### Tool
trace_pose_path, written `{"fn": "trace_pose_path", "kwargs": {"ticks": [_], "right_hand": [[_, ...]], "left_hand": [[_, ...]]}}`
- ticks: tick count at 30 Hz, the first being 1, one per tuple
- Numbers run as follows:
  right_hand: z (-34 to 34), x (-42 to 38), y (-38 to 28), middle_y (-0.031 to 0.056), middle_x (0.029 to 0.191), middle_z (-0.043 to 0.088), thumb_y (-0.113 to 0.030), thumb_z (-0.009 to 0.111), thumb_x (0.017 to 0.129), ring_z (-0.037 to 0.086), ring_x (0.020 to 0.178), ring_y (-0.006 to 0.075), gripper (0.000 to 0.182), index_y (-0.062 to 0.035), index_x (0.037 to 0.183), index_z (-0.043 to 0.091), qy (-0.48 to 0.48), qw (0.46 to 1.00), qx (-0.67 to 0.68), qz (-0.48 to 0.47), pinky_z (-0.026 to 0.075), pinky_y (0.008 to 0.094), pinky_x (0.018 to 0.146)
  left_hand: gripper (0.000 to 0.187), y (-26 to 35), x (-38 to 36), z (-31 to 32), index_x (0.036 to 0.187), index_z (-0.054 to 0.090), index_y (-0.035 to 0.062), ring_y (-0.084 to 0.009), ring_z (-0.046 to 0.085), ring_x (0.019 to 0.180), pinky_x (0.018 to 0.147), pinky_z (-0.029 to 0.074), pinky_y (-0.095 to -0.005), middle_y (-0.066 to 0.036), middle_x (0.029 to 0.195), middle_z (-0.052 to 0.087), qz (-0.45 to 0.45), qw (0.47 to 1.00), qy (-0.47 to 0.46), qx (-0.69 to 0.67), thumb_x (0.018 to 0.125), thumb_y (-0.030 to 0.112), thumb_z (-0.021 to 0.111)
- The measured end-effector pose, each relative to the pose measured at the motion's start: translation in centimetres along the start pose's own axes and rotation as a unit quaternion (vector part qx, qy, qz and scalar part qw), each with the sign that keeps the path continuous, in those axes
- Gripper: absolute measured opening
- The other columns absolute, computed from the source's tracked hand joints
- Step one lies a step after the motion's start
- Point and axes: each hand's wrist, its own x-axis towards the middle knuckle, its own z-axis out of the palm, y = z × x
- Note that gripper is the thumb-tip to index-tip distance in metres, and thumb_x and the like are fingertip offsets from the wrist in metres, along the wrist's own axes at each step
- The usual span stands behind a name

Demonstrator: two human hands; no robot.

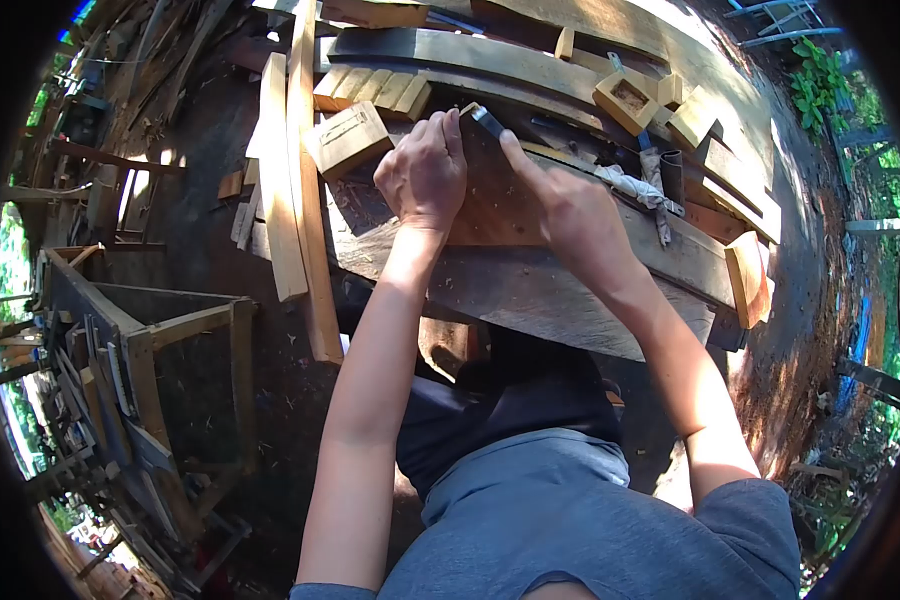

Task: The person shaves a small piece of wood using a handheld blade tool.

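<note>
My left hand (422,172) is closed in a fist, thumb uppermost, at the far left edge of a brown board (492,195). What its fingers hold, if anything, is hidden. Opposite it, my right hand (578,212) has its index finger stretched along a narrow dark tool with a shiny metal end (485,120); the other fingers curl out of sight. That metal end lies at the board's far edge, close to my left thumb. Left of my fist sits a wooden block with a slot (352,140), beside a ridged wood piece (375,90).
The weathered workbench (570,300) carries long planks (450,50), a hollowed block (625,100), a crumpled white cloth (642,187) and a rounded wood piece (745,275). Two upright-lying battens (282,190) jut past its left side. A timber frame (185,325) stands at left.
</note>
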Motion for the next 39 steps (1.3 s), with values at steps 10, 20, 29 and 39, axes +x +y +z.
{"fn": "trace_pose_path", "kwargs": {"ticks": [10,20,29,39], "right_hand": [[0.0,-1.5,0.9,0.0152,0.077,0.063,0.003,0.054,0.079,0.066,0.064,0.0343,0.075,-0.0184,0.151,0.041,0.021,0.999,0.01,-0.028,0.056,0.045,0.061],[-0.9,-4.6,1.7,0.0142,0.071,0.059,0.001,0.053,0.082,0.065,0.063,0.0346,0.073,-0.0209,0.15,0.042,-0.019,1.0,0.013,-0.006,0.055,0.0464,0.059],[1.8,1.2,1.6,0.0156,0.077,0.064,0.001,0.058,0.078,0.067,0.067,0.0346,0.079,-0.0229,0.151,0.04,0.12,0.986,0.095,-0.063,0.056,0.0462,0.061],[0.3,-2.9,2.9,0.0163,0.078,0.065,0.001,0.055,0.08,0.066,0.069,0.0367,0.076,-0.0223,0.151,0.04,-0.007,0.997,0.07,-0.007,0.055,0.048,0.063]], "left_hand": [[0.032,-0.2,-0.1,0.7,0.08,0.063,0.0143,-0.0256,0.067,0.068,0.057,0.051,-0.0374,-0.004,0.075,0.067,0.019,0.999,0.038,0.007,0.102,0.033,0.049],[0.033,0.0,0.0,0.5,0.081,0.064,0.0136,-0.0273,0.067,0.067,0.056,0.05,-0.0383,-0.004,0.076,0.067,0.026,0.998,0.048,0.016,0.102,0.033,0.049],[0.036,0.1,0.0,0.2,0.084,0.065,0.0136,-0.0293,0.067,0.07,0.059,0.052,-0.0394,-0.005,0.079,0.069,0.02,0.999,0.033,0.028,0.104,0.035,0.044],[0.041,0.2,0.0,0.0,0.101,0.073,0.0135,-0.0371,0.069,0.08,0.067,0.054,-0.0447,-0.014,0.089,0.072,-0.021,1.0,-0.021,0.007,0.104,0.039,0.041]]}}
